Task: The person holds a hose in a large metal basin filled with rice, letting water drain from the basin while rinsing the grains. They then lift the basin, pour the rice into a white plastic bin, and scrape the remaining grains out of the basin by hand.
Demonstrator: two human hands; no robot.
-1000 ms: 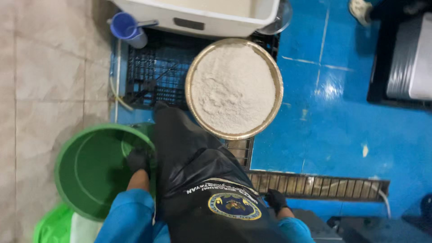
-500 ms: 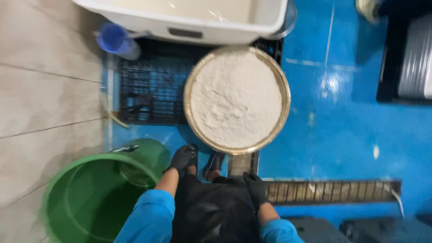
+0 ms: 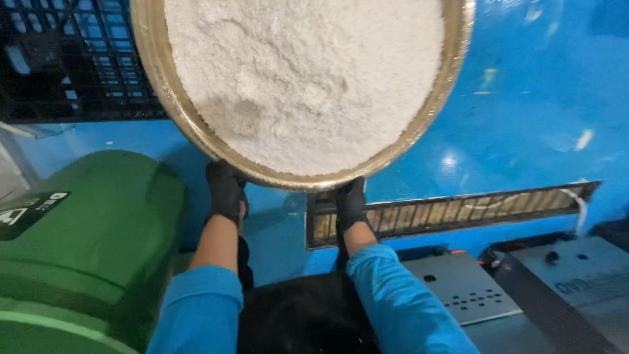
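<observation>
Head view: both gloved hands (image 3: pixel 226 191) (image 3: pixel 351 203) under sieve rim (image 3: pixel 196 134).

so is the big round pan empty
No, the round pan, gripped at its near rim by the left hand and right hand, is full of white powder.

white powder (image 3: pixel 308 78) in a brass-coloured round tray (image 3: pixel 160 98), green bin (image 3: pixel 98 223), blue floor (image 3: pixel 524 118), black crate (image 3: pixel 59 59).

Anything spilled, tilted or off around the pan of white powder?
Nothing clearly spilled. The round metal pan is heaped with white powder close to its rim, and both gloved hands, left hand and right hand, grip only its near edge. The blue floor shows glare spots, no powder. The green bin stands beside it.
</observation>
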